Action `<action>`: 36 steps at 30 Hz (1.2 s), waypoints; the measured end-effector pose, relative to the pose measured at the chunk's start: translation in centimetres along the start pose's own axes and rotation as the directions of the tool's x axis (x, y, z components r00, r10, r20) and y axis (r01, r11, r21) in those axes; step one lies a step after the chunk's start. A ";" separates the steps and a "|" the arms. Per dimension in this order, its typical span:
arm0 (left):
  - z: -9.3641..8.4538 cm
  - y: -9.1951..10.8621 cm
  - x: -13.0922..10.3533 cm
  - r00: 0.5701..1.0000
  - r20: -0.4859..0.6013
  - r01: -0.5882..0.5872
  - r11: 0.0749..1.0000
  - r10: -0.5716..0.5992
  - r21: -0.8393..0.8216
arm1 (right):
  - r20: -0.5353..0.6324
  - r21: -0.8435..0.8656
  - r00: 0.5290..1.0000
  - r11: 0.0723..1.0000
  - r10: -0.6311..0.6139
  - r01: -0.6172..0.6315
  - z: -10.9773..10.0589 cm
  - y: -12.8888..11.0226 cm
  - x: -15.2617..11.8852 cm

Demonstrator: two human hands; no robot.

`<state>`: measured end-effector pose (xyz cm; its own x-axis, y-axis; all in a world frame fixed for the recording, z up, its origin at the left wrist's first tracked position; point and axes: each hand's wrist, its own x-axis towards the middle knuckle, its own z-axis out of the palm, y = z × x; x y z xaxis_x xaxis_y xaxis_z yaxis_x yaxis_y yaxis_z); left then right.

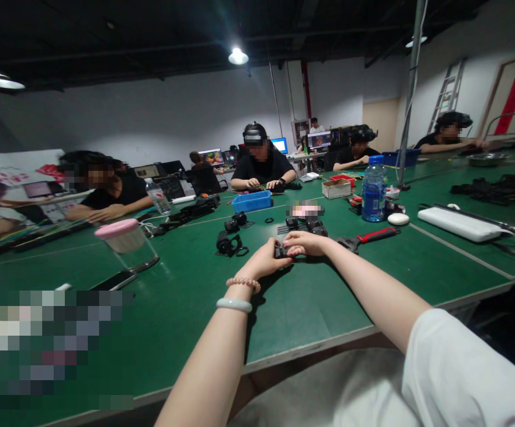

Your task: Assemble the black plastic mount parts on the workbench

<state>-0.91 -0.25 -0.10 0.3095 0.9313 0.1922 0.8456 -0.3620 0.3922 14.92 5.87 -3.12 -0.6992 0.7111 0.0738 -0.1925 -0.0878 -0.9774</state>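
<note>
Both of my hands meet over the green table [302, 296], around a small dark part [280, 251]. My left hand [264, 258] has its fingers closed on the part's left side. From the right, my right hand [305, 244] pinches the same part, its fingers bent over the top. The part is small and mostly covered by my fingers. Just beyond my hands lie black components [314, 225]. More black pieces with rings [231, 243] are to the left of my left hand. A red and black wrench [375, 236] rests right of my right hand.
A lidded clear cup [126, 242] and a dark phone [113, 281] are at left. Farther back sit a blue tray [252, 201], a white box [336, 188] and a blue bottle [374, 193]. A white power bank [460, 223] lies at right. Several people sit around the table.
</note>
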 end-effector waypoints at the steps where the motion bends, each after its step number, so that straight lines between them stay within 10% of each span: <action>1: 0.0 0.0 0.0 1.000 0.004 0.005 1.000 -0.005 0.002 | 0.022 -0.003 1.000 1.000 -0.004 0.005 0.0 -0.1 -0.1; 14: 0.0 0.0 0.1 1.000 0.015 -0.001 1.000 0.000 0.014 | 0.067 -0.212 0.996 0.975 -0.052 0.065 0.0 0.0 -0.3; 36: 0.1 -0.2 0.1 1.000 0.017 -0.002 1.000 0.002 -0.004 | 0.030 -0.077 0.999 0.997 -0.012 0.014 -0.2 0.5 0.3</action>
<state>-1.02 -0.04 -0.23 0.3184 0.9312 0.1775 0.8432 -0.3638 0.3959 14.79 6.20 -3.61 -0.7174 0.6907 0.0910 -0.1486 -0.0241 -0.9886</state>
